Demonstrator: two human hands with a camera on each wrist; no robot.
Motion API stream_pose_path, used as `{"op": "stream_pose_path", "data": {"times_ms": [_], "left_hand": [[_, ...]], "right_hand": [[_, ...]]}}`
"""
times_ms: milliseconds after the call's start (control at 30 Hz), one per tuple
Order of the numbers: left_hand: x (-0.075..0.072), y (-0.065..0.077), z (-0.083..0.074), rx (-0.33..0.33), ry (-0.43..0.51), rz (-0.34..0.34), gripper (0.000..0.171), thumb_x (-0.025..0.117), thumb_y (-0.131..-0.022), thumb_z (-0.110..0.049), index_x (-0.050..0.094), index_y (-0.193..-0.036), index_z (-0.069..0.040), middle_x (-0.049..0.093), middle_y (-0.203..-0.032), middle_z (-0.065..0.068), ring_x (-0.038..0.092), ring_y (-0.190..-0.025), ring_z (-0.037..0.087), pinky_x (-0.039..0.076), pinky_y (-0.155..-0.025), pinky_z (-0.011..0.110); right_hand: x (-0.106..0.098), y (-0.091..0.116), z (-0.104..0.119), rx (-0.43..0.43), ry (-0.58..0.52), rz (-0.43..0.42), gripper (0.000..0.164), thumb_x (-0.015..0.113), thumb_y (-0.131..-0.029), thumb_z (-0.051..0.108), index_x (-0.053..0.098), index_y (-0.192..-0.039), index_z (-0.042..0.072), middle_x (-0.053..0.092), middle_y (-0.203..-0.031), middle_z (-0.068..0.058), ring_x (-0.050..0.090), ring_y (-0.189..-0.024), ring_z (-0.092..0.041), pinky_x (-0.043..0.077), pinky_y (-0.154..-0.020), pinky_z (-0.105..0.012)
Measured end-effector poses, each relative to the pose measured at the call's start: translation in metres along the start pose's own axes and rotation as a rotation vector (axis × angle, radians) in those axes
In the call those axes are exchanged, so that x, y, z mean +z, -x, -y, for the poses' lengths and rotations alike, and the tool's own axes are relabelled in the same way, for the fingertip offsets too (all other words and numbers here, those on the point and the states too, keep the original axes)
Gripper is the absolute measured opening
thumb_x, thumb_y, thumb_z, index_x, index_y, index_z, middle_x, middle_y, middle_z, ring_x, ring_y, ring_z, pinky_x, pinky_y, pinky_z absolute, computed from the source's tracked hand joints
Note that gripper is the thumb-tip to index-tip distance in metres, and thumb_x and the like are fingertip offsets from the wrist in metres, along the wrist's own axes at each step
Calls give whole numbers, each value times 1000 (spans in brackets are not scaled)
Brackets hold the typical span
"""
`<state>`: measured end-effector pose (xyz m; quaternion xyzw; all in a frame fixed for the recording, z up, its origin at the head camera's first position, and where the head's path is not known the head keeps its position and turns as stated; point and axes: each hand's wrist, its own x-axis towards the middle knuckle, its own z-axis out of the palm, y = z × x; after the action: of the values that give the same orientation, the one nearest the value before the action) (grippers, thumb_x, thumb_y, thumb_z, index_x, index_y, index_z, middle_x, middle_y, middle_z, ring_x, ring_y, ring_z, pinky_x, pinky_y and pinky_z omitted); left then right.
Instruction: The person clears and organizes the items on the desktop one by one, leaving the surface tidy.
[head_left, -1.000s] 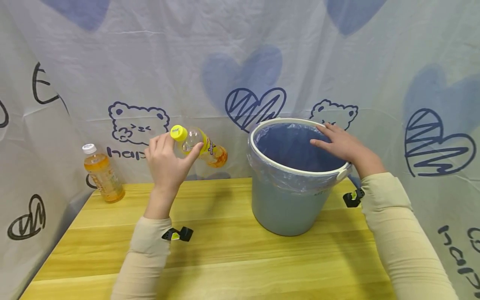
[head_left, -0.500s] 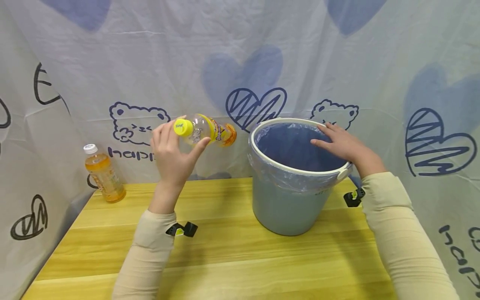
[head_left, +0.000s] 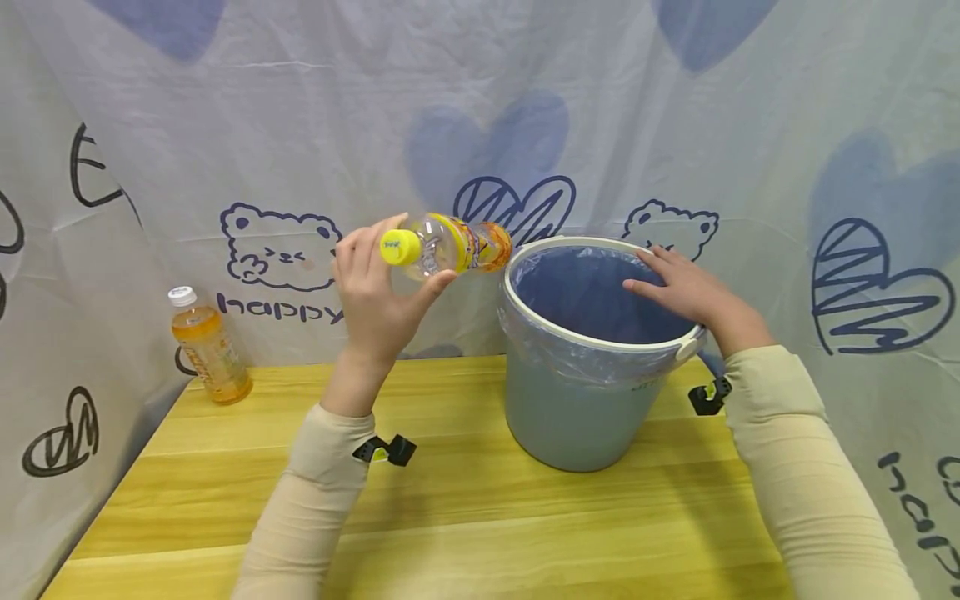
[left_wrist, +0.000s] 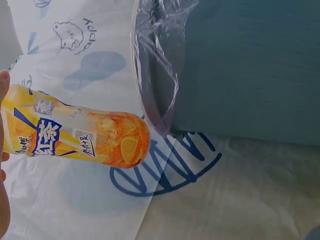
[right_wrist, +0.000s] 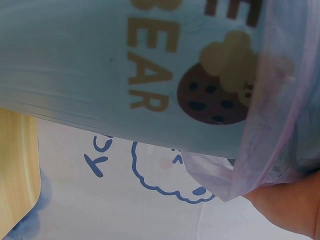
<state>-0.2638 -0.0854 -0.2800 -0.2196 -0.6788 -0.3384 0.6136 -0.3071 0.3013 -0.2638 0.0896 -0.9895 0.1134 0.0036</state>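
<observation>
My left hand grips a clear plastic drink bottle near its yellow cap, above the table. The bottle lies nearly sideways, its base pointing right toward the bin's rim. In the left wrist view the bottle's yellow and orange label shows, with the bin's wall beside it. A grey-blue trash bin with a white rim and a clear liner bag stands on the table. My right hand rests on the bin's right rim with fingers extended over the opening. The right wrist view shows the bin's printed side.
A second bottle with a white cap and some orange liquid stands at the table's back left. The wooden table ends at a hanging cloth printed with hearts and bears.
My left hand has moved right and up with the bottle, which has tilted from slanting downward to nearly level, its base now close to the bin. My right hand has stayed on the rim.
</observation>
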Motion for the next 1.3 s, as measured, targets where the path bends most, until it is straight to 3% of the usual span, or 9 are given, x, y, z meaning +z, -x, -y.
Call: {"op": "stream_pose_path", "data": {"times_ms": [167, 567, 933, 1033, 1167, 1300], "left_hand": [[6, -1, -8, 36, 9, 14, 82, 60, -79, -73, 63, -123, -3, 65, -120, 14, 49, -108, 33, 34, -97, 46], [19, 4, -18, 68, 49, 73, 86, 53, -80, -76, 62, -124, -4, 65, -122, 13, 50, -109, 31, 36, -91, 46], [21, 8, -19, 20, 15, 279, 87, 46, -80, -80, 63, -126, -8, 66, -121, 8, 50, -108, 28, 36, -90, 46], [22, 9, -19, 8, -12, 333, 83, 56, -78, -77, 63, -126, -10, 67, -122, 7, 51, -109, 28, 37, -90, 47], [23, 11, -20, -12, -47, 403, 74, 75, -72, -62, 63, -126, -12, 67, -122, 6, 51, -111, 27, 38, -89, 47], [24, 11, -22, -39, -54, 455, 73, 80, -70, -54, 63, -128, -14, 67, -122, 5, 50, -113, 26, 39, -89, 46]], "right_hand": [[0, -1, -1, -2, -5, -5, 85, 39, -95, 65, 12, -157, 13, 5, -162, -24, 3, -148, -48, 9, -112, -71], [1, 0, -2, 3, -11, -7, 85, 39, -95, 65, 13, -157, 13, 6, -162, -24, 3, -148, -48, 9, -112, -71], [0, 0, 0, 0, -7, -1, 85, 39, -95, 65, 12, -157, 12, 5, -162, -24, 3, -148, -48, 9, -112, -71], [0, 0, 0, 4, -9, 2, 85, 38, -95, 65, 12, -157, 12, 5, -162, -24, 3, -148, -48, 9, -112, -71], [0, -1, -1, 1, -13, 0, 85, 39, -95, 64, 12, -157, 12, 5, -162, -24, 3, -148, -48, 9, -112, -70], [0, -1, -1, -6, -14, -2, 84, 40, -96, 63, 13, -157, 11, 6, -162, -25, 3, -148, -48, 9, -113, -70]]}}
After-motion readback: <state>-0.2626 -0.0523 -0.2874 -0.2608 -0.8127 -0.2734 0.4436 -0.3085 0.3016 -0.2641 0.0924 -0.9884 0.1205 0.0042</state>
